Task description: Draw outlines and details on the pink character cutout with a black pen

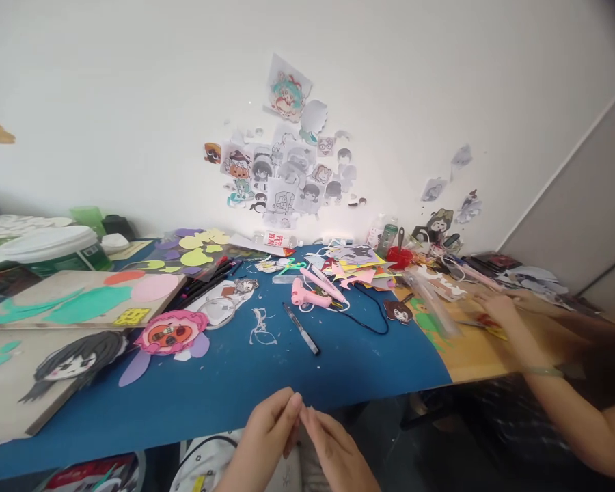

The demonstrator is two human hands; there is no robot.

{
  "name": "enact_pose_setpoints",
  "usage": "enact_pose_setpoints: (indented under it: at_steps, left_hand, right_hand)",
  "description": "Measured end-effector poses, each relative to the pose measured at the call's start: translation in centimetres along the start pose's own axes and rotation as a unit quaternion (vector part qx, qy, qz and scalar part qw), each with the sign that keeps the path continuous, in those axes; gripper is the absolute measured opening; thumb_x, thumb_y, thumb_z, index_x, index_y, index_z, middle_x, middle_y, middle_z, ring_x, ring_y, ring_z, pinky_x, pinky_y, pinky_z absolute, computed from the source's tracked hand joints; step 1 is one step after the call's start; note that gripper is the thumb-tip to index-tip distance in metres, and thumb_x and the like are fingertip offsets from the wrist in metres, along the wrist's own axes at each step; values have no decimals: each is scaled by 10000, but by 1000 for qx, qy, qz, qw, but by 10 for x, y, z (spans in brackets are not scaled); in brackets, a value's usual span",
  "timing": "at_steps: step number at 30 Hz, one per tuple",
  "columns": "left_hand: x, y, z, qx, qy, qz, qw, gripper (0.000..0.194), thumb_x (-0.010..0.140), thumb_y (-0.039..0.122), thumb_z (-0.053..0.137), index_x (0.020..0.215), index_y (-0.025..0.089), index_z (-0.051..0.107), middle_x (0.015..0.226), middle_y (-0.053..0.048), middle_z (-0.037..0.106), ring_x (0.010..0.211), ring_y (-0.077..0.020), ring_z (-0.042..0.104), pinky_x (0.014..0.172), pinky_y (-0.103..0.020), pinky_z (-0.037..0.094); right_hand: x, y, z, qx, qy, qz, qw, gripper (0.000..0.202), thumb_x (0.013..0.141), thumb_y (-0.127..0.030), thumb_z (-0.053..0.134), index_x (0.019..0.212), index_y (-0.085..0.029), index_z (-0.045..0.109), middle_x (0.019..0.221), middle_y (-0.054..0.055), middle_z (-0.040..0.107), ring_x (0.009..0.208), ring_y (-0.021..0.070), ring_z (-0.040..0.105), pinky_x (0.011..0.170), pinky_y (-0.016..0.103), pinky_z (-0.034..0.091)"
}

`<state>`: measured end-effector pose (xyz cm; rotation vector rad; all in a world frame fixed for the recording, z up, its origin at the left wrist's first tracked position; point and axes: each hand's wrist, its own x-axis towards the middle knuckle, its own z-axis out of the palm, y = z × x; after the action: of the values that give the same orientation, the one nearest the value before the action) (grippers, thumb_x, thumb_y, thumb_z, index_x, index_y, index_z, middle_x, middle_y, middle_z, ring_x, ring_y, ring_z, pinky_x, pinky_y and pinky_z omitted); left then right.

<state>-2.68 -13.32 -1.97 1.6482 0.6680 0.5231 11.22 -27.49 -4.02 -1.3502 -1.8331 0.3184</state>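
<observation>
Just off the front edge of the blue table point(359, 369), my left hand point(272, 425) and my right hand point(333, 443) meet at the fingertips. The fingers of both are pressed together. Anything between them is hidden or too small to make out. On the table beyond them lie a pen point(301, 329), a tangle of white strands point(263, 326) and a pink glue gun point(307, 294) with its cord. Left of these is a pink-rimmed paper character point(171, 331) with purple pieces under it.
A co-worker's arm point(548, 383) reaches over the wooden table point(471, 348) at right. Boards point(158, 290) with foam shapes and a white-lidded bucket point(56, 246) stand left. Paper scraps point(361, 263), a bottle point(277, 240) and pens point(212, 280) crowd the back. Drawings point(287, 198) hang on the wall.
</observation>
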Motion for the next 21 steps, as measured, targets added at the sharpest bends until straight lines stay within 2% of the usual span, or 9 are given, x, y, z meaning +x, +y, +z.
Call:
enact_pose_setpoints:
  at_steps: [3,5,8,10,12,14,17,21]
  left_hand:
    - [-1,-5,0,-32,13,18,999,415,1058,515,595,829,170,625,674,58,570,555,-108,556,588,-268,524]
    - [-4,-3,0,-54,23,33,998,421,1060,518,587,825,171,618,683,55,567,566,-110,558,583,-264,516]
    - [-9,4,-1,-76,25,69,994,442,1057,521,589,777,178,595,689,49,568,597,-117,569,611,-274,522]
    - [-11,10,-3,-81,17,97,992,450,1051,522,599,755,182,591,704,40,586,626,-123,583,633,-281,528]
    - [-12,15,-7,-84,5,120,989,457,1047,529,601,747,184,595,719,31,606,651,-130,596,654,-289,533]
    - [-13,20,-11,-87,-5,131,987,463,1046,543,595,751,185,599,733,25,619,668,-134,605,672,-298,539]
    - [-14,25,-12,-87,-9,119,989,469,1049,558,581,766,184,602,749,20,625,665,-131,605,660,-293,540]
    - [-15,22,-8,-64,13,85,994,500,1068,577,532,775,176,593,760,16,627,661,-129,622,638,-287,555]
  right_hand:
    - [0,0,11,98,29,71,992,738,1066,-690,423,1682,-369,175,1668,51,354,1518,304,428,1246,463,437]
    - [4,5,18,138,38,95,985,696,1074,-737,297,1651,-348,323,1619,55,451,1484,243,482,1243,420,422]
    - [15,20,28,180,39,87,979,1005,961,-859,2,1515,-237,564,1456,84,629,1423,227,552,1196,503,401]
    - [21,29,37,240,51,108,963,1083,888,-940,70,1404,-202,671,1365,99,688,1365,244,607,1156,516,441]
    - [26,34,47,274,66,146,948,953,947,-908,198,1371,-218,701,1332,117,704,1295,235,666,1081,440,555]
    - [30,37,56,282,73,176,940,805,1050,-787,219,1379,-228,694,1329,131,702,1252,224,696,989,390,631]
    - [32,35,59,299,74,199,931,746,1088,-729,221,1415,-223,660,1366,135,684,1274,231,685,993,403,636]
    - [23,19,38,236,50,151,959,654,1079,-725,315,1550,-324,528,1486,88,609,1376,258,609,1100,448,584]
